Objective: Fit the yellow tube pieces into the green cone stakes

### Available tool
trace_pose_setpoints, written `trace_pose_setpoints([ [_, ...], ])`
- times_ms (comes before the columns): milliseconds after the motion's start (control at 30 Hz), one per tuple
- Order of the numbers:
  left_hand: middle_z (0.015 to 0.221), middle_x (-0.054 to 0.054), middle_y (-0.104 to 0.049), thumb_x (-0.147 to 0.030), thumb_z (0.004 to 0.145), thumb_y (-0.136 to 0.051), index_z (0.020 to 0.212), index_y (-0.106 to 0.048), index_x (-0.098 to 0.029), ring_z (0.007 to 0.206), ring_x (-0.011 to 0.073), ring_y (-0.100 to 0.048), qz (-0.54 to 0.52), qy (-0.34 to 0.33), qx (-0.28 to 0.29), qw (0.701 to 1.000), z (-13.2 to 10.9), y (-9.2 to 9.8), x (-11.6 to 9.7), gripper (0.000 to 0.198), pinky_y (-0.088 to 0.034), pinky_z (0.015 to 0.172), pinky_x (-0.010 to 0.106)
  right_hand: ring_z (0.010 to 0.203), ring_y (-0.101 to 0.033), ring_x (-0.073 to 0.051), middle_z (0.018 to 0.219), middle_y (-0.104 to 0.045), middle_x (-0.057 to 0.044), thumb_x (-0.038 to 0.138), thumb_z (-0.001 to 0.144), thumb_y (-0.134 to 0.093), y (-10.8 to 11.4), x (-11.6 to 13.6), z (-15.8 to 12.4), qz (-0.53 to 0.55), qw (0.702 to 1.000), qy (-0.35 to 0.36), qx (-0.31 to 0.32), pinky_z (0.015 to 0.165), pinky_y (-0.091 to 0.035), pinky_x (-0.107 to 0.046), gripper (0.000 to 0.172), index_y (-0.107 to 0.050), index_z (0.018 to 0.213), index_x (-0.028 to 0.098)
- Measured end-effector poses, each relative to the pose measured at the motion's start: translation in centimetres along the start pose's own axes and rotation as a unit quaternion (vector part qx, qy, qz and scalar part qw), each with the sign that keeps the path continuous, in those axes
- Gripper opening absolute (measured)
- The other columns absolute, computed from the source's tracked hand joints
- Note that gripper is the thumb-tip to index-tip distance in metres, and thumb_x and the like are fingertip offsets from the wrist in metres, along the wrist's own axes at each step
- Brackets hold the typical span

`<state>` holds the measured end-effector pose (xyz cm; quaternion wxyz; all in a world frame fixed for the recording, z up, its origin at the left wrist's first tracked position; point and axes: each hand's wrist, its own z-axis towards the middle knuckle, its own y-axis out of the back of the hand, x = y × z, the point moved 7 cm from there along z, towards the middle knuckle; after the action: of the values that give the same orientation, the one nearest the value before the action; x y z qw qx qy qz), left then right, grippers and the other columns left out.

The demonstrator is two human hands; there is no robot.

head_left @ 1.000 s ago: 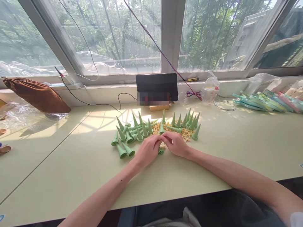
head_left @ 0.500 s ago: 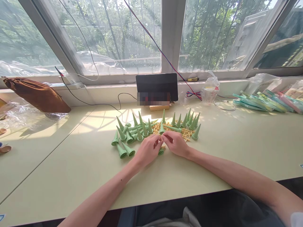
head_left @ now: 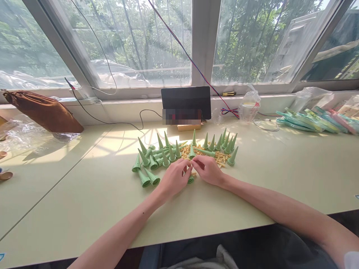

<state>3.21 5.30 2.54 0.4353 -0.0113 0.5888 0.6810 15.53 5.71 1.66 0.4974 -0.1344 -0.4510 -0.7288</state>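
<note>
My left hand [head_left: 177, 175] and my right hand [head_left: 206, 169] meet at the fingertips at the front of a pile of small tan pegs [head_left: 221, 158]. Both hands are closed in a pinch; whatever lies between the fingertips is too small to name. Just beneath them, a green cone [head_left: 190, 179] lies partly hidden by my left hand. Several green cones stand or lie around the pegs, such as an upright one [head_left: 232, 156] at the right and a lying one [head_left: 152, 176] at the left.
A dark tablet [head_left: 186, 101] leans at the back above a small cardboard box [head_left: 189, 127]. A brown pouch [head_left: 47, 112] lies at the left, near clear plastic. At the right are a bagged cup [head_left: 249, 108], a coiled cable and packets [head_left: 316, 121].
</note>
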Motion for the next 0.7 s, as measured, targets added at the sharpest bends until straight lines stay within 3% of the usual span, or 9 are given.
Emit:
trace_pose_setpoints([
  [700,0.075,0.002,-0.057,-0.019,0.093,-0.043,0.081,-0.059,-0.019,0.07,0.0161,-0.052,-0.018,-0.018,0.011,1.0,0.09,-0.14,-0.44,0.02,-0.038,0.063,0.027,0.054,-0.044,-0.01,0.062,-0.055,0.001,0.022,0.093,-0.05,-0.13,0.27,0.08,-0.001,1.0,0.009,0.016,0.054,-0.036,-0.023,0.02,-0.06,0.076,0.017],
])
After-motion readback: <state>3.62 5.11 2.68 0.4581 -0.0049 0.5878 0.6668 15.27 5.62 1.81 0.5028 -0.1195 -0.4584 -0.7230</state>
